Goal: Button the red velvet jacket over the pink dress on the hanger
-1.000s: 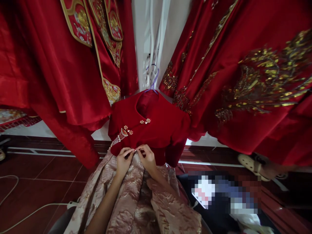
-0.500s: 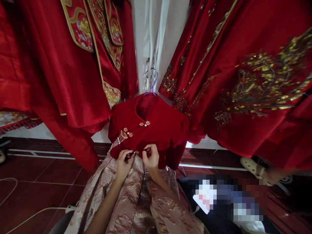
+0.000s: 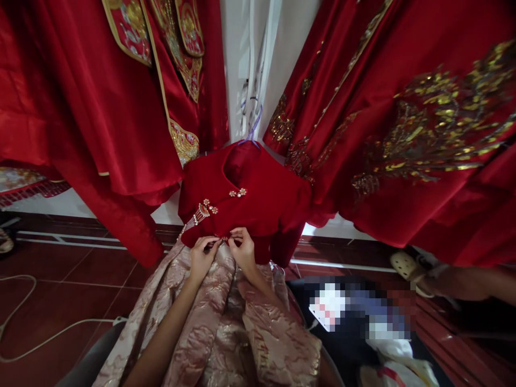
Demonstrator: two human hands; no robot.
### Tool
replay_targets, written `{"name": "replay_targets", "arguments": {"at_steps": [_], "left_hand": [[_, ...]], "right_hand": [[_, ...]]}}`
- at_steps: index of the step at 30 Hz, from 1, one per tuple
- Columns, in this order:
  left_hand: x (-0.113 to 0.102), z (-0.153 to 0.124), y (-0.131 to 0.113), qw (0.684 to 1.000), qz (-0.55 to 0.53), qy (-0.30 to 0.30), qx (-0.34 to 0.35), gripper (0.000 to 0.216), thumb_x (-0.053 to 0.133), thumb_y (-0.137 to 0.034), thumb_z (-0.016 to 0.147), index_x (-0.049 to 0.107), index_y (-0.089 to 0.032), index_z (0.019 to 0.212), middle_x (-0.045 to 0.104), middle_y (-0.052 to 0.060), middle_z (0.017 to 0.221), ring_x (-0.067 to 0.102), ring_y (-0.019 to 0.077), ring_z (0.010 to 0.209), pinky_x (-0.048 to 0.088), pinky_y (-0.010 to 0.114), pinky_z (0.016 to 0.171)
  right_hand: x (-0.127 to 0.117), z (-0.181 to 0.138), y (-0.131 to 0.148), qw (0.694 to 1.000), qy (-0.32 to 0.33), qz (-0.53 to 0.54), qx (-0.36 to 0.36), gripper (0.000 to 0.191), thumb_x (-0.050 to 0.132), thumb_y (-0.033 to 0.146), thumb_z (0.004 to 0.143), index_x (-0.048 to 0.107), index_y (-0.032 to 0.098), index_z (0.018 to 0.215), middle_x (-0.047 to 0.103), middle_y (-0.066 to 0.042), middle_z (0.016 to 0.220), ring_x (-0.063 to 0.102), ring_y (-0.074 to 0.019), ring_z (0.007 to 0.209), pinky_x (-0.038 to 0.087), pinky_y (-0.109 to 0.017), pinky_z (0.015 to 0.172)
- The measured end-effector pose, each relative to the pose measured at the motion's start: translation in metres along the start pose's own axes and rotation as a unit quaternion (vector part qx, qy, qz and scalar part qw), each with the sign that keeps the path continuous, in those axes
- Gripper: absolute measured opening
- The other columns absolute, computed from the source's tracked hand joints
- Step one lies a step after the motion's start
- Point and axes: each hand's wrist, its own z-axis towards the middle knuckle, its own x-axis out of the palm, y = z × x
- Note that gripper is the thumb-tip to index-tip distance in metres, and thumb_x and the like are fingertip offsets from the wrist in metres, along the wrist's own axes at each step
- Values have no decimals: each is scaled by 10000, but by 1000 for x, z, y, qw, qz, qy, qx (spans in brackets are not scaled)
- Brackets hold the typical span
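On a purple hanger [image 3: 254, 129], cropped red top [image 3: 260, 201], beaded flower clasps [image 3: 243, 192].

jacket [image 3: 262, 199]: straight-up deep red | brocade [image 3: 201, 333]: dusty pink, kinda gold-flecked | hanger [image 3: 253, 129]: purple-ish | gown [image 3: 407, 209]: red, big gold sequin sprays

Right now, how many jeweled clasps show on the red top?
3: neckline clasp, side clasp by the tassel, and hem clasp between left hand and right hand; more may be hidden.
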Motion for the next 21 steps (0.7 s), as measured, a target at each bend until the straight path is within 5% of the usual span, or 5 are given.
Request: {"name": "replay_targets", "arguments": {"at_steps": [7,21], "left_hand": [[-2,-2,-3,1000,-20,18,-10,192,627,-345,804,707,-229,934,696,44,896,652,159,782,544,294,714],[0,-2,2,998,-17,-13,-57,189,625,-361,796,684,-197,867,687,42,839,643,151,762,530,290,745]], "right_hand": [[3,-1,-5,998,31,41,32,182,524,169,707,547,205,884,626,-28,828,614,-143,777,525,-277,743],[5,-3,-3,997,70,3,-18,89,534,174,706,534,203,790,588,-2,761,564,-141,735,473,-275,746]]}}
